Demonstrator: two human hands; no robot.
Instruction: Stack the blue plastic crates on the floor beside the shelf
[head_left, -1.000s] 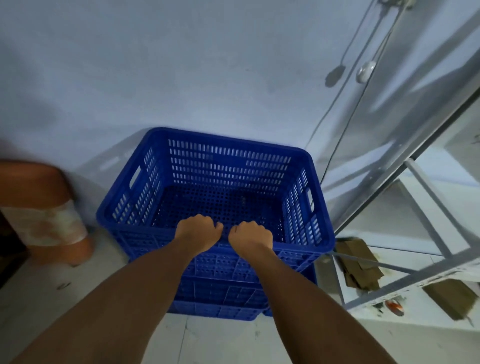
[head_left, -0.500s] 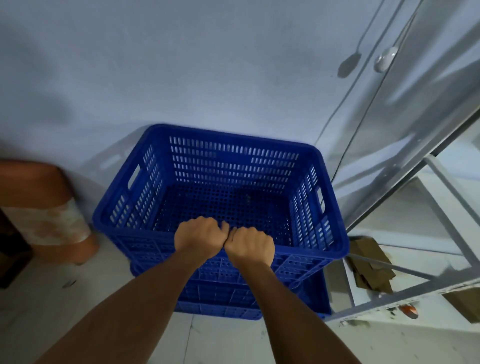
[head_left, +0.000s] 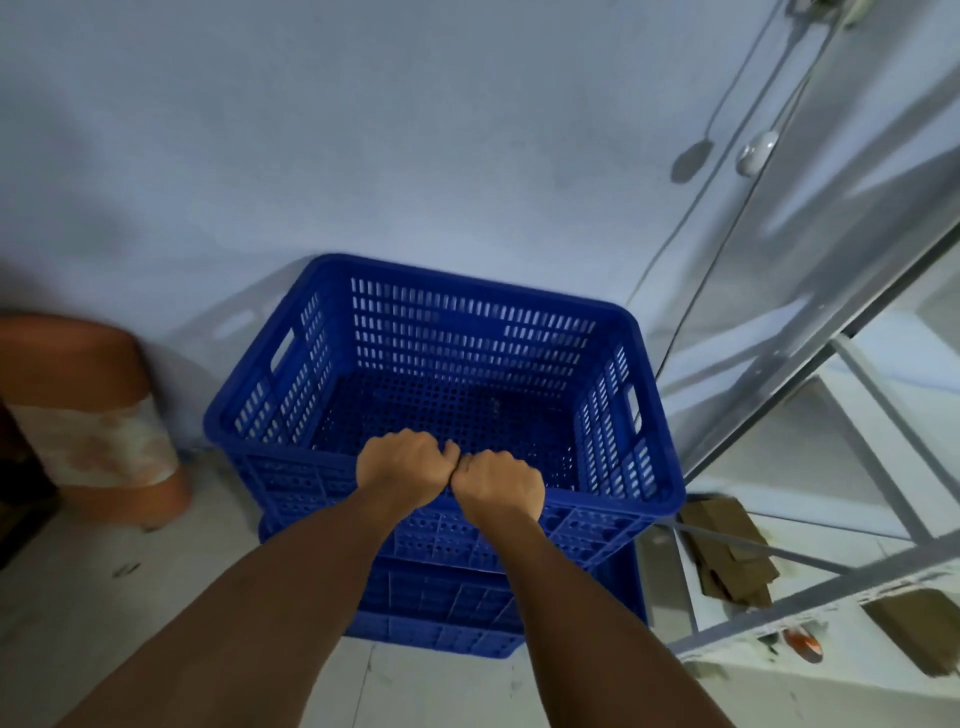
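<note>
A blue perforated plastic crate (head_left: 457, 332) sits on top of a second blue crate (head_left: 447, 618), whose near wall shows below it, on the floor against the wall. The upper crate is empty inside and looks slightly skewed over the lower one. My left hand (head_left: 402, 465) and my right hand (head_left: 501, 483) grip the upper crate's near rim side by side, knuckles touching, fingers curled over the edge.
A grey metal shelf frame (head_left: 810, 587) stands right of the crates, with cardboard pieces (head_left: 727, 551) on its low white board. An orange and white round stool (head_left: 88, 421) stands at the left. Cables and a switch (head_left: 756, 148) hang on the wall.
My two hands have slid together on the near rim until they touch. The upper crate has shifted slightly over the lower one, and my view has tilted.
</note>
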